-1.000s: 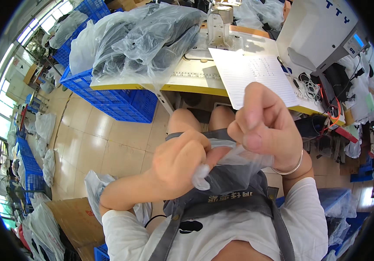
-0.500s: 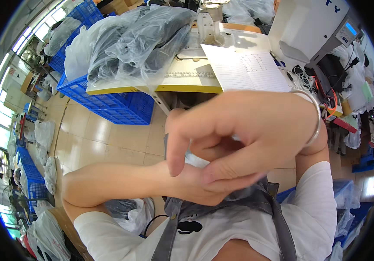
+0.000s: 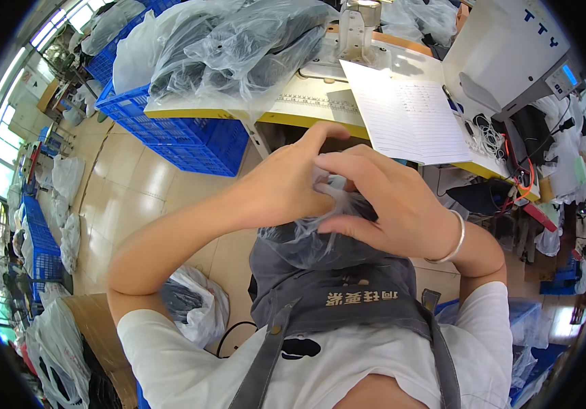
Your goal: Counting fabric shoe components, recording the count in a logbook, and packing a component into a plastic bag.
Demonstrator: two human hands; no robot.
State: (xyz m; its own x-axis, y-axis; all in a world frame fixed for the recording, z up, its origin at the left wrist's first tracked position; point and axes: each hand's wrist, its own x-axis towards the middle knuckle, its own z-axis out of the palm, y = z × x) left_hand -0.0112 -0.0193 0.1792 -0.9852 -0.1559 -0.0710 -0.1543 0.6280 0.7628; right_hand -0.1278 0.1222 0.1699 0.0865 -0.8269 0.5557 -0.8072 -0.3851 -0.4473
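Note:
On my lap, against the grey apron, rests a clear plastic bag with something dark inside. Its gathered top rises between my two hands. My left hand is closed on that gathered film, its forefinger stretched up and away. From the other side my right hand curls round the same film, thumb below and bent fingers above. Most of the bag's neck is hidden by the fingers. A metal bangle circles my right wrist.
Beyond my hands is a sewing table with an open notebook, a machine and coiled white cable. Filled plastic bags lie over a blue crate at the left. Another white bag sits on the floor.
My right hand no longer crosses over the left; it has moved down and right, beside it. My left hand has risen. The bag on my lap now shows.

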